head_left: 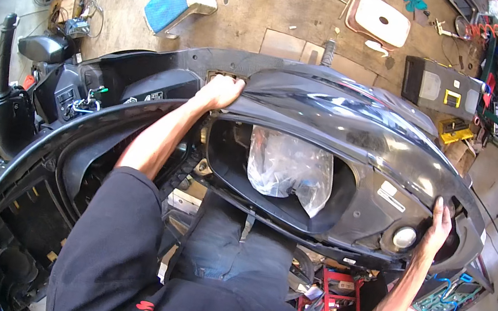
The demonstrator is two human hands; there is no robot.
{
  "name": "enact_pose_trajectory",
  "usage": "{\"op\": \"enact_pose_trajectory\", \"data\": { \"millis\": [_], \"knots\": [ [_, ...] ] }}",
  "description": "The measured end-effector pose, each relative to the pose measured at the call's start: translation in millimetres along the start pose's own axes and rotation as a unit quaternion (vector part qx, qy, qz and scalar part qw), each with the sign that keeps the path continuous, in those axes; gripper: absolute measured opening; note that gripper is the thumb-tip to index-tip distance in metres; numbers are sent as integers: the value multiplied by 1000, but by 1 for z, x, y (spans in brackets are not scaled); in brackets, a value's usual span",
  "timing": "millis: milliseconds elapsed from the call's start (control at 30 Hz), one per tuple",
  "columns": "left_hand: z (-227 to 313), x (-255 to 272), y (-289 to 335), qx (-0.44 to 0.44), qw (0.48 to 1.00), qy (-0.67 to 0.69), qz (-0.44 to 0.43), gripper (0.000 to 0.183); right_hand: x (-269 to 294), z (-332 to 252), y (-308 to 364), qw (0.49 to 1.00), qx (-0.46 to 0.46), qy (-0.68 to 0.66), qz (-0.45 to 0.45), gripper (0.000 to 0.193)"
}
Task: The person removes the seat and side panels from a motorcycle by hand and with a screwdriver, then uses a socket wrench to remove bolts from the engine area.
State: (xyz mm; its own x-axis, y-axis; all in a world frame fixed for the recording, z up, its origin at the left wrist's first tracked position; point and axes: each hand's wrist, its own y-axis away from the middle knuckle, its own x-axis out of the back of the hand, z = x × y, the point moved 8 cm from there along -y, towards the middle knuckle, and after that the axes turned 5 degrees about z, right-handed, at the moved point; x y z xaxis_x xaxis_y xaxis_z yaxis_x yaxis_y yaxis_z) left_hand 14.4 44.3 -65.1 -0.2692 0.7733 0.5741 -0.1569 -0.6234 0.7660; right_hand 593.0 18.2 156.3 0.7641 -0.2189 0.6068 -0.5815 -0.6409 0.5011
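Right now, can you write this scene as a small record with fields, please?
Place: workshop floor with scattered tools
Left hand: grips the upper edge of the black scooter body panel
Right hand: grips the panel's far end
Inside the panel: clear plastic bag
Behind: pink stool, blue-topped white stool
Below: red rack

The left hand [220, 93] curls its fingertips out of sight over the rim of the black scooter body panel [357, 140]. That panel hides the floor beneath it. Inside its opening, the clear plastic bag's [290, 166] contents cannot be made out.
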Motion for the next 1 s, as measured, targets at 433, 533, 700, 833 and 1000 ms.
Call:
{"op": "enact_pose_trajectory", "data": {
  "millis": [433,533,700,833,1000],
  "knots": [
    [107,45,-114,-110,986,122,31,46,-17,-29,-1,983,114,115,85,46],
    [210,52,-138,-265,947,183,9,43,-16,-36,1,979,113,145,88,47],
    [297,26,-154,-291,931,142,-170,52,-20,-36,-10,981,104,141,88,50],
    [307,23,-180,-276,942,150,-115,48,-17,-42,-14,977,110,158,89,50],
    [292,39,-172,-201,968,150,-8,42,-17,-38,-9,975,125,152,101,50]
  ]
}}
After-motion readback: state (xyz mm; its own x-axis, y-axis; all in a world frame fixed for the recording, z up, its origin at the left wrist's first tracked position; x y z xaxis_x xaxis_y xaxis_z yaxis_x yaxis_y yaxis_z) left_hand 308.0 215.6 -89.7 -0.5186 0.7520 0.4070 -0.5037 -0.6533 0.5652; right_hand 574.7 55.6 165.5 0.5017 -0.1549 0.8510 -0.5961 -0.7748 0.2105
